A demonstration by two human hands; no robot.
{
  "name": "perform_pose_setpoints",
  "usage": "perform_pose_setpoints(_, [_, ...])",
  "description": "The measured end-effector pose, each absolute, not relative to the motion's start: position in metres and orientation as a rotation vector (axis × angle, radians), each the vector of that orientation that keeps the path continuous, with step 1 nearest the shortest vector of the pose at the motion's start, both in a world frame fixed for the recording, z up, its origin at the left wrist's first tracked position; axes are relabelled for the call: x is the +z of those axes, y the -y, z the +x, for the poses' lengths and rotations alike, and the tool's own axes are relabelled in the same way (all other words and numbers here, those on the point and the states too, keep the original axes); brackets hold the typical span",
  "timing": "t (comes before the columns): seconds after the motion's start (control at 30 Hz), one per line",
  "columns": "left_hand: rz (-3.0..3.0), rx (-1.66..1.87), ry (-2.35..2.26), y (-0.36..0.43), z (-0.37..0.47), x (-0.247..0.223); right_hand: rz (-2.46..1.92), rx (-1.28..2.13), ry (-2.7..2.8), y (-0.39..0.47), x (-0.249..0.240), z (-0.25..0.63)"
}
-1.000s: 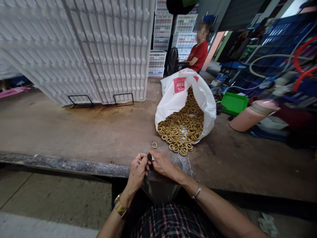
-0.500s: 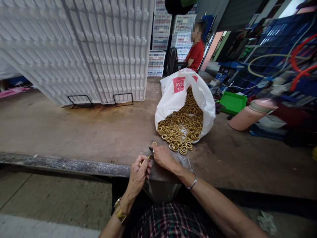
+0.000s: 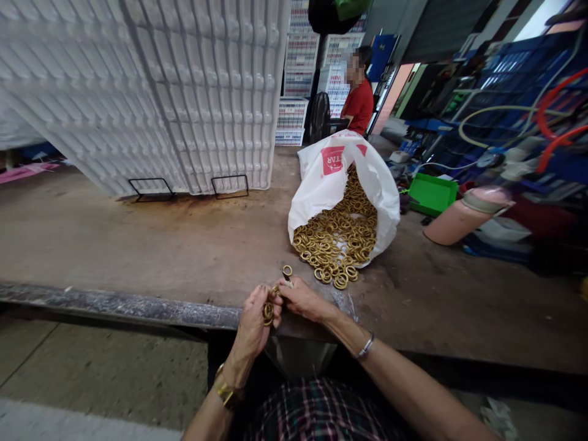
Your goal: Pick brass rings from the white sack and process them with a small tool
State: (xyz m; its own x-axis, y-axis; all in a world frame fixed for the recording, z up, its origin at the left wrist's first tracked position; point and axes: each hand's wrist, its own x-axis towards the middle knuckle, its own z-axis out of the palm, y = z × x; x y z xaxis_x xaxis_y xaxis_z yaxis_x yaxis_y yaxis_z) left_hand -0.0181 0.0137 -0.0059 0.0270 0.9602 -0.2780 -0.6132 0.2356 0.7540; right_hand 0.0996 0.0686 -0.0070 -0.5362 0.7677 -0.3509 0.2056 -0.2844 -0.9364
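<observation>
My left hand (image 3: 252, 321) is closed round several brass-coloured rings (image 3: 268, 317), which show in the curl of its fingers. My right hand (image 3: 304, 301) grips a small knife (image 3: 287, 280) with a dark, pointed blade that sticks out past the fingers. The fingertips of both hands meet at another ring (image 3: 275, 290). Just beyond the knife a single loose ring (image 3: 291, 267) lies on the table. A white plastic bag (image 3: 316, 193) with red print rests on its side, and a heap of brass rings (image 3: 331, 236) spills from its mouth.
Tall white ribbed plastic panels (image 3: 215, 110) stand on the wooden table (image 3: 114, 245) in black wire holders (image 3: 229, 186). Right of the bag are a green tray (image 3: 432, 193) and a pink cylinder (image 3: 463, 214). A person in red (image 3: 361, 104) sits beyond, near stacked crates (image 3: 291, 116).
My left hand has turned, so the rings in it now show. My right hand has drawn back slightly towards me, its fingertips now against the left hand's, uncovering the loose ring.
</observation>
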Motion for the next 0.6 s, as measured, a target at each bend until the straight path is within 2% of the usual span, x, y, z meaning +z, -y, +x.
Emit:
perform_pose_setpoints(0.1, [0.485, 1.276, -0.913, -0.0143, -0.0170, -0.0074, -1.221, 1.758, 1.613, -0.0695, -0.0066, 0.0997])
perform_pose_setpoints(0.33, [0.453, 1.306, -0.932, -0.0182, -0.0178, -0.0081, -1.186, 1.122, 1.855, -0.0752, -0.0004, 0.1051])
perform_pose_setpoints(0.6, [0.527, 1.299, -1.008, -0.0157, -0.0152, -0.0042, -1.137, 1.088, 1.874, -0.0715, -0.0006, 0.1019])
